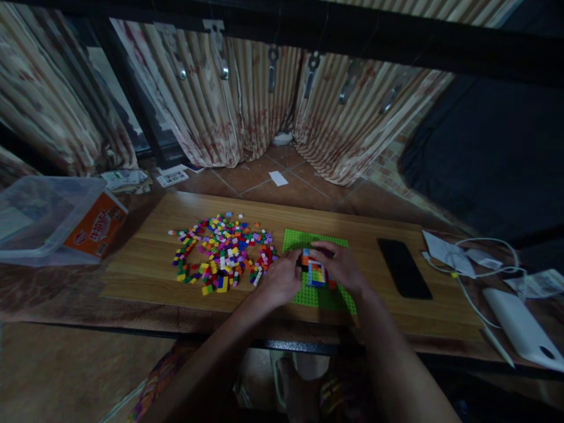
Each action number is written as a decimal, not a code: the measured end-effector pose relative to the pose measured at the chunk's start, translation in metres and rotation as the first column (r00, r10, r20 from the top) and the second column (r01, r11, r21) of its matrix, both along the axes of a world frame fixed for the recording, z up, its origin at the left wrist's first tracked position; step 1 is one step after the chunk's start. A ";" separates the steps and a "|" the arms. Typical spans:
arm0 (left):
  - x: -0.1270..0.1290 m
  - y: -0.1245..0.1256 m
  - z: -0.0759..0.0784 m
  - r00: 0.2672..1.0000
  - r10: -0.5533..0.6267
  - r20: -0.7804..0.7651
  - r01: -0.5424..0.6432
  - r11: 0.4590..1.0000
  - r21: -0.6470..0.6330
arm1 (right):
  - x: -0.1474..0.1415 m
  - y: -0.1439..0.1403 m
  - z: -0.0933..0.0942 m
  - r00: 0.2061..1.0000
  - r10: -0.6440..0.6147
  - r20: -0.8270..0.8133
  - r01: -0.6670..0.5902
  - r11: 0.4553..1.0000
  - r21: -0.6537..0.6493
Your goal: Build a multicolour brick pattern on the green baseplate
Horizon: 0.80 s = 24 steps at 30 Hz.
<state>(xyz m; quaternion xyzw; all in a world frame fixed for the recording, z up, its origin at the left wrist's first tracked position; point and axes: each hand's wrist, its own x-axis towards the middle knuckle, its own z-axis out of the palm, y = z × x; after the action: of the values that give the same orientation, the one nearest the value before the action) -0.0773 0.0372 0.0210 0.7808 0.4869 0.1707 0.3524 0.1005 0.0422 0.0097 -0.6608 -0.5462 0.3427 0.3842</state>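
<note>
A green studded baseplate [326, 298] lies on the wooden board, with a small build of toy bricks [316, 274] in blue, white, red, yellow and orange on it. My left hand [282, 277] is closed against the left side of the build, its fingertips at the upper left corner. From the right, my right hand [340, 264] curls its fingers over the build's top and right side. Fingers partly cover the build, and I cannot make out any single loose brick in them. Left of the baseplate, loose toy bricks [229, 252] of many colours are spread in a wide heap.
The wooden board [145, 276] bears a black phone [404, 268] on the right. Beyond it lie papers [447, 252], a white cable [478, 308] and a white power bank [522, 329]. A clear plastic box [48, 217] with an orange label stands far left. Curtains [247, 111] hang behind.
</note>
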 end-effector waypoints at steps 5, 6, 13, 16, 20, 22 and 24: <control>0.004 0.001 0.006 0.998 0.044 0.034 -0.043 0.999 -0.027 | 0.003 0.004 0.002 0.983 -0.180 -0.034 0.181 0.983 0.043; 0.004 0.001 0.007 0.999 0.044 0.031 -0.043 0.998 -0.035 | 0.002 0.004 0.003 0.987 -0.160 -0.007 0.160 0.986 0.041; 0.008 0.000 0.012 1.000 0.029 -0.001 -0.029 0.999 -0.030 | -0.013 0.006 -0.001 0.997 -0.050 0.051 0.046 0.996 0.072; 0.009 -0.001 0.010 0.999 0.041 -0.029 -0.042 0.999 -0.014 | -0.017 0.008 -0.006 0.998 -0.020 0.056 0.015 0.996 0.085; 0.010 -0.002 0.008 0.999 0.033 -0.030 -0.032 0.999 0.009 | -0.020 0.008 -0.007 0.999 -0.041 0.007 0.041 0.998 0.050; 0.010 -0.002 0.008 0.999 0.023 -0.029 -0.022 1.000 0.015 | -0.021 0.007 -0.006 0.999 -0.051 -0.010 0.052 0.998 0.036; 0.009 -0.003 0.008 0.999 0.020 -0.040 -0.020 1.000 0.018 | -0.021 0.007 -0.005 0.999 -0.046 -0.004 0.046 0.999 0.028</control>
<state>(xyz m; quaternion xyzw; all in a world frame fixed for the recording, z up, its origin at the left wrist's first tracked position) -0.0679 0.0341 0.0289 0.7822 0.5002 0.1629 0.3339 0.0790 0.0491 0.0043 -0.6673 -0.5348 0.3271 0.4022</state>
